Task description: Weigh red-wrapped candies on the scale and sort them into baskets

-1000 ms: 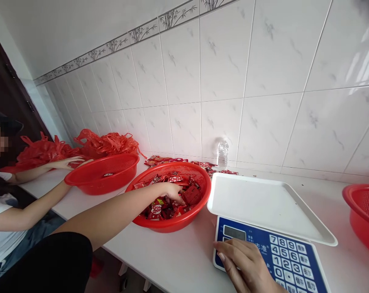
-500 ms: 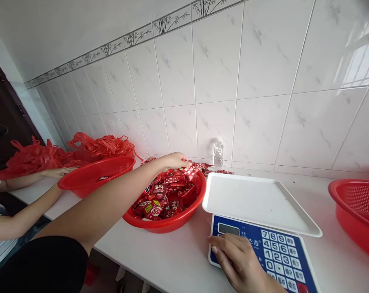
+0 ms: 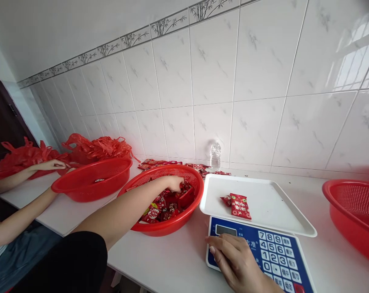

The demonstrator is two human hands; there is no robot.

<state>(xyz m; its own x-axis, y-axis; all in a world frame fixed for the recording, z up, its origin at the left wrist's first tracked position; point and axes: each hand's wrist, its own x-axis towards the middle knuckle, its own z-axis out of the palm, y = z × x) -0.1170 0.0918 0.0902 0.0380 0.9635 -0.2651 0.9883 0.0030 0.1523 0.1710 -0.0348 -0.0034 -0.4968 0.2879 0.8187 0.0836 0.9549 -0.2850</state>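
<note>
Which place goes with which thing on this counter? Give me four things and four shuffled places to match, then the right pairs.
Things
1. left hand
2. right hand
3. loose red packets
4. water bottle

Places
A. standing close to the tiled wall
B. lying on the white tray of the scale
C. resting on the blue keypad panel
D. down among the packets in the middle red basket

Pairs: 1-D, 2-C, 3-B, 4-A
</note>
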